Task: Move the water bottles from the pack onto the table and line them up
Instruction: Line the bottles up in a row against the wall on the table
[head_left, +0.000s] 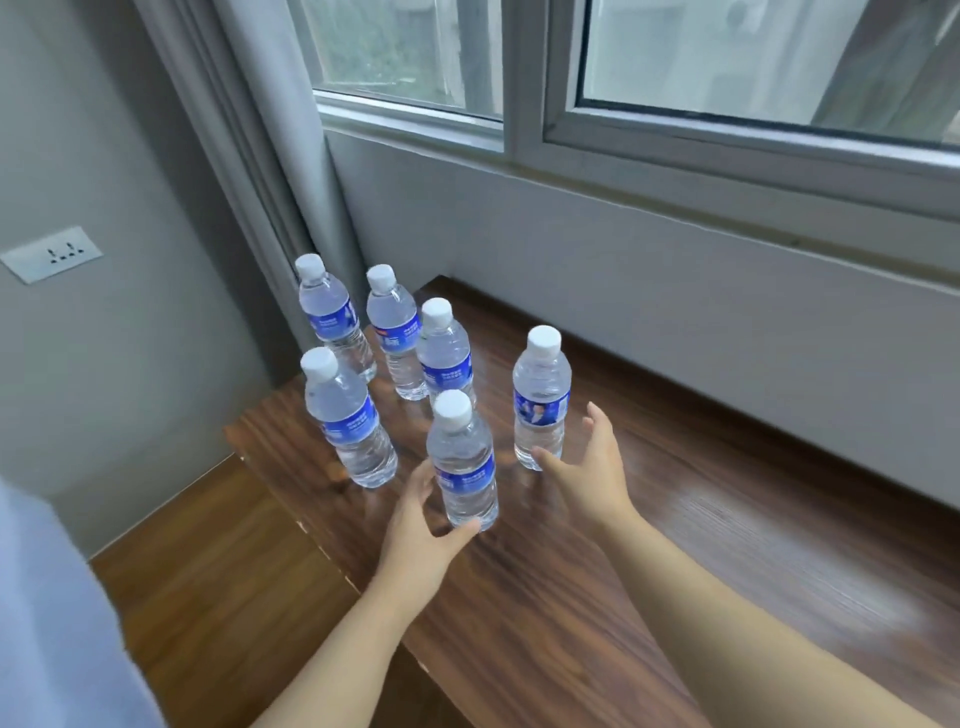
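Six water bottles (395, 358) stand upright on the wooden table (675, 519). Left hand (421, 535) cups the nearest bottle (464, 467) low, fingers loosely spread; right hand (587, 467) reaches with fingers wide beside the rightmost bottle (540, 400), holding nothing

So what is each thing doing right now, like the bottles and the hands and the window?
Six water bottles: all upright on the table, caps on.
Nearest bottle: upright, left hand beside it.
Left hand: fingers loosely spread around the nearest bottle's base.
Right hand: open, holding nothing.
Table: bears the bottles.
Window: shut.
Curtain: drawn aside.
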